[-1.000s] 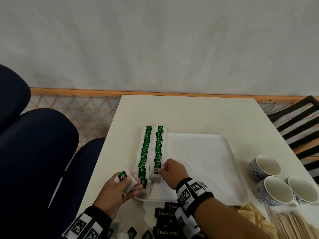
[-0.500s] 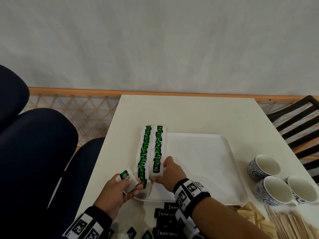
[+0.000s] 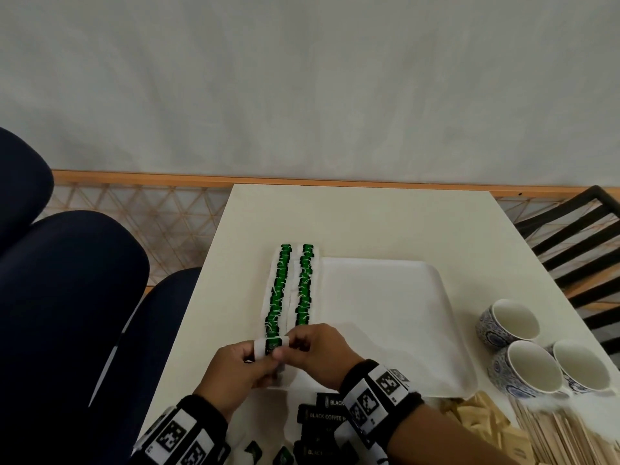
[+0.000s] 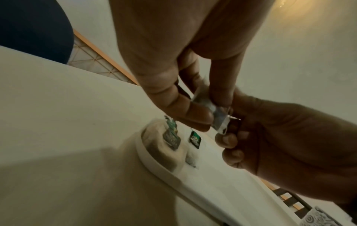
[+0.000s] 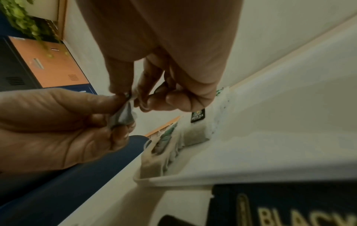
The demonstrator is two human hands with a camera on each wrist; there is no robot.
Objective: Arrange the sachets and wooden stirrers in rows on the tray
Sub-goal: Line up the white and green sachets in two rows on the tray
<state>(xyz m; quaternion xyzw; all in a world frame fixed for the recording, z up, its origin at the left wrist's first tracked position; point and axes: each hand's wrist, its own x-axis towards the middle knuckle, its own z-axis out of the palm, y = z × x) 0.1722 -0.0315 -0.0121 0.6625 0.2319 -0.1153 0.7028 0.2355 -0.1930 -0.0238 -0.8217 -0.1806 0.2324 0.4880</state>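
- Head view: the left hand [image 3: 240,367] and right hand [image 3: 317,352] now meet over the near left corner of the tray [image 3: 385,330], both pinching one green-tagged tea sachet [image 3: 271,345] held between their fingertips. Half a second ago the right hand lay flat at the end of the second row while the left held the sachet alone, so the right has come back to take or straighten it.
- Just beyond the fingertips run the two rows of green sachets [image 3: 293,290]; the right one ends shorter. My reading: this sachet goes at its near end.
- Behind the wrists lie the black coffee sachets [image 3: 323,416]; the wooden stirrers [image 3: 563,434] and cups [image 3: 510,322] sit well to the right. These are not yet arranged, so much remains.
- Left wrist view: the left thumb and forefinger clamp the sachet [image 4: 210,111] from above, and the right hand's fingers [image 4: 230,139] curl at its lower end. The rows' near tags lie below the fingers.
- Right wrist view: the right fingertips [image 5: 142,104] nip the sachet's [image 5: 122,117] top edge, the left thumb pressed on its side, above the tray corner.
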